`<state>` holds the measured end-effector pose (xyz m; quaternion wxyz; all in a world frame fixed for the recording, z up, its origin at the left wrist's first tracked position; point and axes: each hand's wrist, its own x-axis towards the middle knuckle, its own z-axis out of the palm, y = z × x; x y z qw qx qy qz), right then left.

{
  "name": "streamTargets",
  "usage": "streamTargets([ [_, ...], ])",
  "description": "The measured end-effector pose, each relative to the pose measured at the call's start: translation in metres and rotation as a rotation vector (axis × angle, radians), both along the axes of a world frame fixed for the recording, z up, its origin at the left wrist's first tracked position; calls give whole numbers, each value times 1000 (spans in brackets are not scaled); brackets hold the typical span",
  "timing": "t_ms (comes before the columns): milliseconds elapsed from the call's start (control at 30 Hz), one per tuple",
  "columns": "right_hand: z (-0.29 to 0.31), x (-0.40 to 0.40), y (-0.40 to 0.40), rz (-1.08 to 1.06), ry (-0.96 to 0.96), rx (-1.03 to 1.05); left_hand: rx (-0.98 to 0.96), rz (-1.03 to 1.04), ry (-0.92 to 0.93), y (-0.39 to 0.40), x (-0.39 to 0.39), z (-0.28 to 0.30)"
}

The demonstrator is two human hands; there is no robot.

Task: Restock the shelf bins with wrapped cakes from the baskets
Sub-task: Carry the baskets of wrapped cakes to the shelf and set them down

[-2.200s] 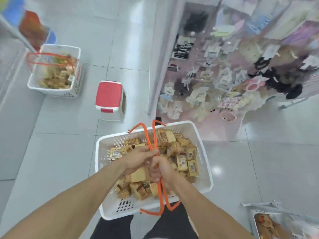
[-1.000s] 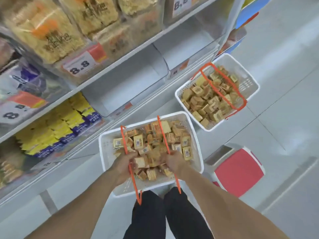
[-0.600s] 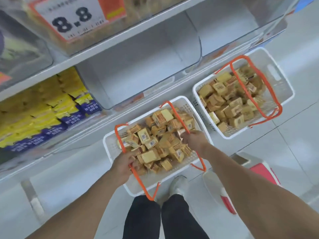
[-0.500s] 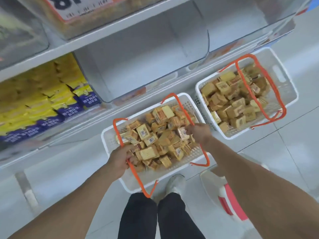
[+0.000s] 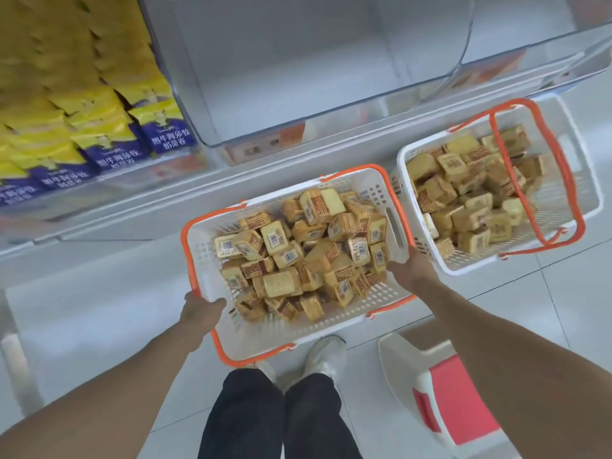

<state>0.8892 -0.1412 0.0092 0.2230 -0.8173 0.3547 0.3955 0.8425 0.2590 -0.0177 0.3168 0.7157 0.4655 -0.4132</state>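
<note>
The left hand [image 5: 202, 312] is curled over the near left corner of a white basket [image 5: 377, 304], thumb laid on the inside of the rim, so that its grip is closed on the basket wall. The right hand [image 5: 410, 271] is closed on the right end of the same basket, just below the slot in that end wall; its fingers are hidden behind the rim. The basket is held between the two hands above the floor [image 5: 99, 313], tilted slightly, and its orange handles [image 5: 190, 256] are folded down along the rim. It is heaped with wrapped cakes [image 5: 299, 256], small tan blocks in clear film, many showing barcode labels.

A second white basket [image 5: 586, 200] is seen just to the right, close beside the first, with its own pile of wrapped cakes [image 5: 470, 197] and one orange handle [image 5: 563, 180] raised across it. Whether the two baskets touch cannot be told.

Above both baskets, clear shelf bins [image 5: 298, 61] are seen with white bottoms showing through. To their left a neighbouring bin is packed with yellow and blue packets [image 5: 116, 140]. Orange price labels [image 5: 288, 137] are fixed along the shelf edge, blurred.

Below the held basket, dark trouser legs [image 5: 275, 419] and pale shoes [image 5: 326, 356] are visible, and a white stool with a red seat [image 5: 460, 402] stands at the lower right.
</note>
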Motion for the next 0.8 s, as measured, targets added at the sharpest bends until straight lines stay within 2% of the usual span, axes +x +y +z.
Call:
streamTargets([
  [67,-10,-3,4,-25,-15,-25,10,-45,-5,-3,-2,-9],
  [133,-17,-8,9,-59,-108,-94,40,-75,0,0,-3,-17],
  [233,-25,-16,7,-193,-175,-209,56,-107,-5,5,-1,-23],
  [333,-34,-25,-2,-267,-127,-170,0,-87,15,4,2,-29],
  [433,-37,-29,-3,-354,-299,-150,-47,-74,25,8,-1,-30],
  [533,-32,-41,-8,-630,-449,-215,-87,-46,5,7,-7,-28],
  [667,-31,-54,-20,-924,-473,-280,-122,21,-32,0,-10,-31],
  [800,-28,-48,-28,-754,-432,-175,-68,-46,1,-20,-3,-24],
])
